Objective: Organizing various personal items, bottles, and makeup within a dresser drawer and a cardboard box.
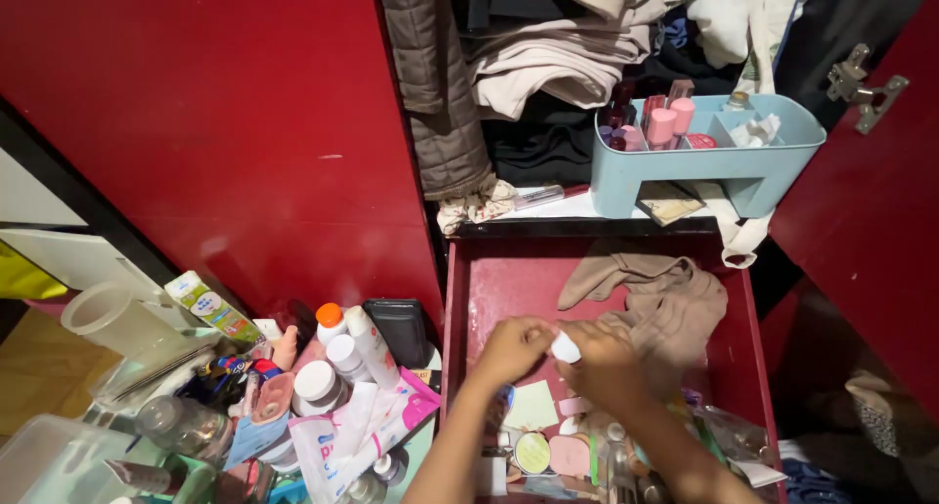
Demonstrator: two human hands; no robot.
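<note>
Both my hands are together over the open red drawer [489, 279]. My left hand [511, 349] and my right hand [606, 367] pinch a small white object [565, 347] between their fingers. Just beyond them in the drawer lies a crumpled beige cloth [655, 294]. Below my hands the drawer holds several small items: a pale yellow note [532, 404], a round green-rimmed compact [533, 452] and a pink compact [569, 455].
A light blue organiser caddy [685, 166] with pink bottles stands on the shelf above the drawer, under stacked folded clothes [558, 54]. Red wardrobe doors [225, 122] flank the opening. Left of the drawer is a clutter of bottles, tubes, a black pouch [399, 328] and clear plastic containers [108, 318].
</note>
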